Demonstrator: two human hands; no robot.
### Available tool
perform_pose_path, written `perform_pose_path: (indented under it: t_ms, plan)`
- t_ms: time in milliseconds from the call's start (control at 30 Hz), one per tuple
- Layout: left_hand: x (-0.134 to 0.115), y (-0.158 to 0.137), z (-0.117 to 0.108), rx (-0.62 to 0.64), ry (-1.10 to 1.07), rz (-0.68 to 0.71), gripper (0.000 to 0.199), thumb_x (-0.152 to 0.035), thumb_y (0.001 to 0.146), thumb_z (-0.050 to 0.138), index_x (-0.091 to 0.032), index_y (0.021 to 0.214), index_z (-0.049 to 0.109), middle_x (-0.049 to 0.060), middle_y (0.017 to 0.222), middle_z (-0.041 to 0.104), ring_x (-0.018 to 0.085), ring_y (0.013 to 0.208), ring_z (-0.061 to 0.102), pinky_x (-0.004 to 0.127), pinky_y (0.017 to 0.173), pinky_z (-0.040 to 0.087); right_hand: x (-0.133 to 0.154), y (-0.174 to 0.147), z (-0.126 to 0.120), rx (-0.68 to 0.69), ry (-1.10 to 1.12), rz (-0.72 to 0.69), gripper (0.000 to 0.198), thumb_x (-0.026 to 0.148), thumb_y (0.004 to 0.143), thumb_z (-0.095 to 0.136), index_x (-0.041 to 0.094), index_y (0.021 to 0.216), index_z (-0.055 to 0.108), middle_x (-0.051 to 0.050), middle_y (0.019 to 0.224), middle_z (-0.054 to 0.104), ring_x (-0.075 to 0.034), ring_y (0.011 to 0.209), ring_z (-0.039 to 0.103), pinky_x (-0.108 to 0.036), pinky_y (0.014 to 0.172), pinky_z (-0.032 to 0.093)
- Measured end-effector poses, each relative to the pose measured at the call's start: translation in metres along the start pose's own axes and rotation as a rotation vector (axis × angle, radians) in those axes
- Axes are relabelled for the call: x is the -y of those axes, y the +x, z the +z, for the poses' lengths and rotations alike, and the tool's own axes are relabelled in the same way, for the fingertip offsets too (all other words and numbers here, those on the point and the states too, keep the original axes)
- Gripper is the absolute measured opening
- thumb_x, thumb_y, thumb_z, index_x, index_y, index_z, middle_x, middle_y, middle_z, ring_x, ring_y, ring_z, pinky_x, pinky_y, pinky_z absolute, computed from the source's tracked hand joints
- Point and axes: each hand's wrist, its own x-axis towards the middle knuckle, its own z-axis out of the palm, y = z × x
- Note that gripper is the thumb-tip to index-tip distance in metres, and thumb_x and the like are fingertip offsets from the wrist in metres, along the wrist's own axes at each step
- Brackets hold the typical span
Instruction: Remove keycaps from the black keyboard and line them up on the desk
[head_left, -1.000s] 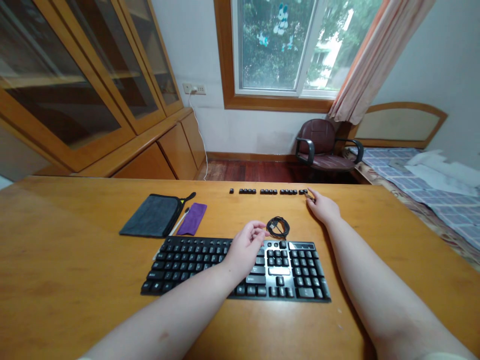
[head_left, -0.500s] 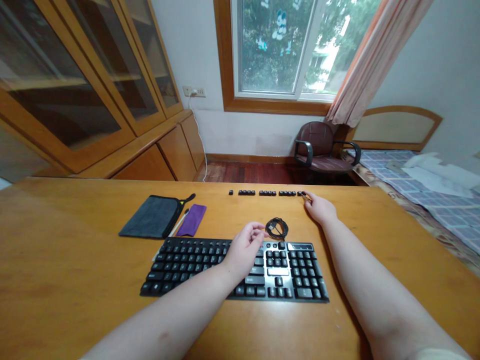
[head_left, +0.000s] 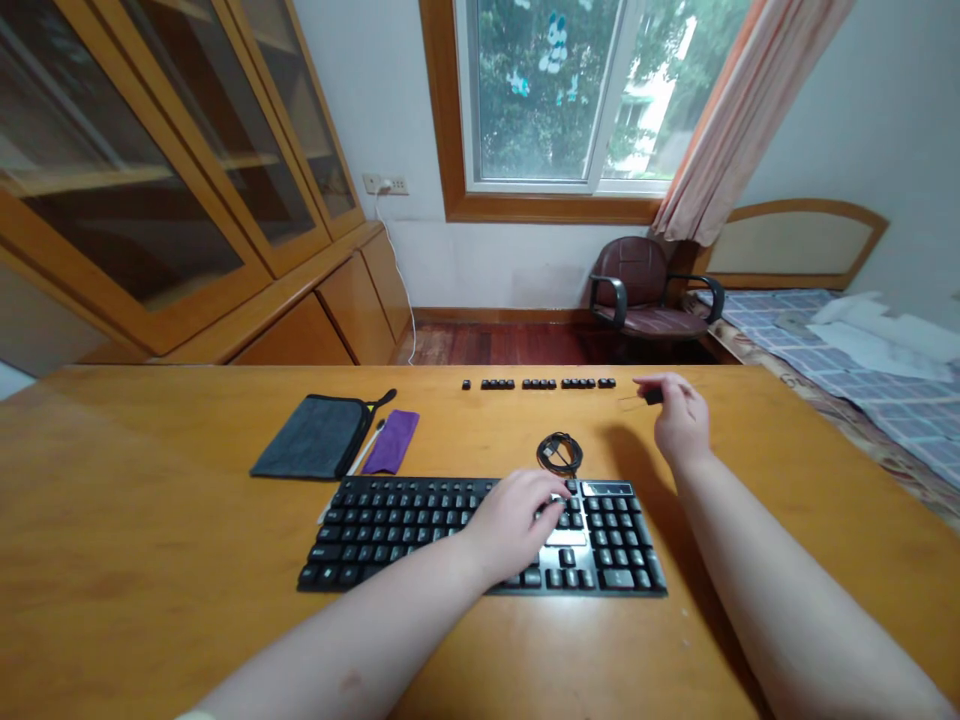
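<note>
My right hand [head_left: 682, 415] is raised above the far right of the desk, closed on a keycap puller with a black handle [head_left: 654, 397]. Thin wire loops stick out of it to the left. Over the navigation keys of a black keyboard [head_left: 619, 535] lies my left hand [head_left: 517, 525], its fingers bent and the thumb a little apart, fingertips at the top key row. Beneath that hand many keys are hidden. Several black keycaps [head_left: 577, 384] stand in a row of groups along the far desk edge, left of the puller.
A coiled black cable [head_left: 559, 455] sits just behind the keyboard. To the left lie a purple cloth [head_left: 392, 442], a thin white-handled brush [head_left: 366, 447] and a dark grey pouch [head_left: 311, 438]. Beyond the wooden desk [head_left: 150, 520] stands an office chair [head_left: 637, 290].
My right hand has lifted away from the right end of the keycap row, bringing the puller up and right. My left hand has shifted right and down onto the keyboard's navigation keys.
</note>
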Motion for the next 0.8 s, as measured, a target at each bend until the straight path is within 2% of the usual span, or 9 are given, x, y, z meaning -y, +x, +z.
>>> perform_pose_path:
  t_ms: [33, 100, 167, 233, 367, 667, 800]
  plan:
    - [-0.002, -0.002, 0.002, 0.058, 0.082, 0.054, 0.025, -0.027, 0.087, 0.046, -0.023, 0.107, 0.060, 0.006, 0.119, 0.059, 0.020, 0.111, 0.051, 0.038, 0.097, 0.038, 0.014, -0.011, 0.000, 0.019, 0.077, 0.028, 0.055, 0.047, 0.092, 0.024, 0.013, 0.079, 0.066, -0.005, 0.059, 0.057, -0.015, 0.057, 0.055, -0.027, 0.055, 0.045]
    - [-0.003, -0.005, 0.007, 0.146, 0.228, 0.113, 0.035, -0.032, 0.085, 0.050, -0.024, 0.119, 0.054, 0.009, 0.135, 0.046, 0.025, 0.123, 0.042, 0.043, 0.102, 0.033, 0.036, -0.035, 0.003, 0.181, 0.088, 0.124, 0.060, 0.051, 0.092, 0.023, 0.013, 0.072, 0.065, -0.002, 0.044, 0.048, -0.013, 0.042, 0.046, -0.024, 0.042, 0.038]
    - [0.000, -0.007, 0.013, 0.199, 0.345, 0.112, 0.050, -0.040, 0.083, 0.052, -0.023, 0.129, 0.045, 0.013, 0.144, 0.033, 0.030, 0.131, 0.032, 0.048, 0.104, 0.029, 0.049, -0.052, 0.006, 0.348, -0.012, 0.083, 0.053, 0.052, 0.089, 0.034, 0.015, 0.064, 0.063, -0.003, 0.047, 0.052, -0.015, 0.046, 0.051, -0.025, 0.045, 0.041]
    - [0.003, -0.008, 0.016, 0.227, 0.412, 0.095, 0.059, -0.047, 0.082, 0.052, -0.022, 0.134, 0.039, 0.016, 0.147, 0.028, 0.032, 0.133, 0.027, 0.051, 0.105, 0.026, 0.054, -0.059, 0.007, 0.460, -0.110, 0.008, 0.044, 0.049, 0.087, 0.041, 0.017, 0.069, 0.065, -0.004, 0.056, 0.060, -0.017, 0.055, 0.057, -0.027, 0.055, 0.045]
    - [0.006, -0.007, 0.016, 0.243, 0.445, 0.083, 0.059, -0.049, 0.080, 0.053, -0.023, 0.132, 0.041, 0.015, 0.144, 0.032, 0.032, 0.131, 0.031, 0.050, 0.105, 0.026, 0.053, -0.054, 0.005, 0.492, -0.197, -0.053, 0.036, 0.040, 0.088, 0.039, 0.018, 0.077, 0.067, -0.005, 0.066, 0.066, -0.017, 0.065, 0.062, -0.027, 0.065, 0.047]
    - [-0.008, -0.011, 0.013, 0.205, 0.539, 0.017, 0.052, -0.050, 0.074, 0.060, -0.023, 0.119, 0.053, 0.015, 0.122, 0.049, 0.033, 0.111, 0.046, 0.050, 0.091, 0.037, 0.048, -0.062, 0.018, 0.679, -0.263, -0.205, 0.035, 0.037, 0.091, 0.039, 0.018, 0.070, 0.060, -0.004, 0.066, 0.065, -0.016, 0.063, 0.061, -0.026, 0.061, 0.044]
    - [-0.003, -0.014, 0.019, 0.190, 0.529, 0.038, 0.054, -0.050, 0.079, 0.055, -0.025, 0.126, 0.048, 0.015, 0.130, 0.044, 0.034, 0.119, 0.040, 0.052, 0.099, 0.030, 0.052, -0.061, 0.016, 0.707, -0.271, -0.291, 0.039, 0.038, 0.092, 0.038, 0.018, 0.068, 0.060, -0.004, 0.064, 0.065, -0.015, 0.060, 0.060, -0.025, 0.060, 0.043]
